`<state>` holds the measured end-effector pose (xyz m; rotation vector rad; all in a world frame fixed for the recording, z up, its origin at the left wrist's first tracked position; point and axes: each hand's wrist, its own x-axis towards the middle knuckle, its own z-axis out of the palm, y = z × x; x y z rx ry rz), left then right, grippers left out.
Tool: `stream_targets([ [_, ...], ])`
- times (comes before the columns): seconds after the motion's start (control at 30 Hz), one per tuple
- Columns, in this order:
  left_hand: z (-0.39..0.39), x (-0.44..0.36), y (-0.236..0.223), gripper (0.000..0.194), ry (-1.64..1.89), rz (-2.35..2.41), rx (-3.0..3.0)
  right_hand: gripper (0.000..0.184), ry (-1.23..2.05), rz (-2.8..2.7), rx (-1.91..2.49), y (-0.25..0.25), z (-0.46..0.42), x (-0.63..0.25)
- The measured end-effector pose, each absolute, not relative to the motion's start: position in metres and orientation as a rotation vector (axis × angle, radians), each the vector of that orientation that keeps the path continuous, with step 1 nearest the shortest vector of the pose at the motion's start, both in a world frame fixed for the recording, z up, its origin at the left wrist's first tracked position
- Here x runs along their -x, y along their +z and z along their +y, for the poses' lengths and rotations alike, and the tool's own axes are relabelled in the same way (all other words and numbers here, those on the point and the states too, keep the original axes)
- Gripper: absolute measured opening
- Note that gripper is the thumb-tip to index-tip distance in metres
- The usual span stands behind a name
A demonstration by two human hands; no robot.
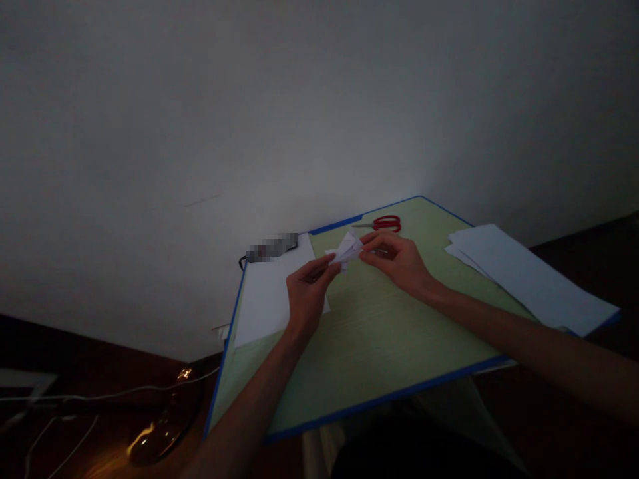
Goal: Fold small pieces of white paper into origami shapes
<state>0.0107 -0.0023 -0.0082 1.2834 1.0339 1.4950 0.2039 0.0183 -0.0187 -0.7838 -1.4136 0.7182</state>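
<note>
A small piece of folded white paper (348,247), with several creases and points, is held in the air over the table. My left hand (308,291) pinches its lower left edge between thumb and fingers. From the other side, the fingertips of my right hand (394,256) grip its right edge. Just beyond my right hand lies a pair of scissors (387,223) with red handles, its blades pointing left. Below and left of the folded paper, a white sheet (267,296) rests flat on the table, partly hidden by my left hand.
The light green table (379,359) has a blue rim and stands against a grey wall (319,120). Several loose white sheets (534,276) overhang its right edge. A blurred-out dark object (272,247) is at the back left. White cables (134,390) run at the lower left.
</note>
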Motion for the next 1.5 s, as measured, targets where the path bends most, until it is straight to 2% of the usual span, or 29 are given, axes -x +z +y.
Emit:
stream_targets([
  [0.57, -0.004, -0.010, -0.007, 0.037, 1.467, 1.083, -1.362, 0.017, 0.759, -1.402, 0.799, -0.016, 0.017, -0.203],
  [0.77, -0.003, -0.006, -0.005, 0.056, 1.463, 1.063, -1.380, 0.018, 0.726, -1.432, 0.778, -0.013, 0.015, -0.204],
  [0.9, 0.000, -0.003, -0.005, 0.047, 1.404, 1.124, -1.423, 0.017, 0.817, -1.510, 0.707, -0.010, 0.009, -0.203],
  [1.07, 0.000, -0.006, -0.009, 0.031, 1.221, 0.957, -1.407, 0.019, 0.975, -1.559, 0.671, -0.010, 0.005, -0.200],
  [1.23, -0.001, -0.009, -0.012, 0.029, 1.234, 0.937, -1.320, 0.040, 1.090, -1.486, 0.754, -0.011, 0.006, -0.197],
  [1.33, 0.000, -0.009, -0.013, 0.028, 1.248, 0.926, -1.278, 0.045, 1.095, -1.459, 0.750, -0.011, 0.006, -0.196],
  [1.4, 0.000, -0.009, -0.014, 0.027, 1.261, 0.920, -1.249, 0.041, 1.092, -1.482, 0.744, -0.011, 0.005, -0.195],
  [1.5, 0.002, -0.008, -0.015, 0.026, 1.282, 0.937, -1.216, 0.023, 1.021, -1.579, 0.710, -0.011, 0.003, -0.195],
])
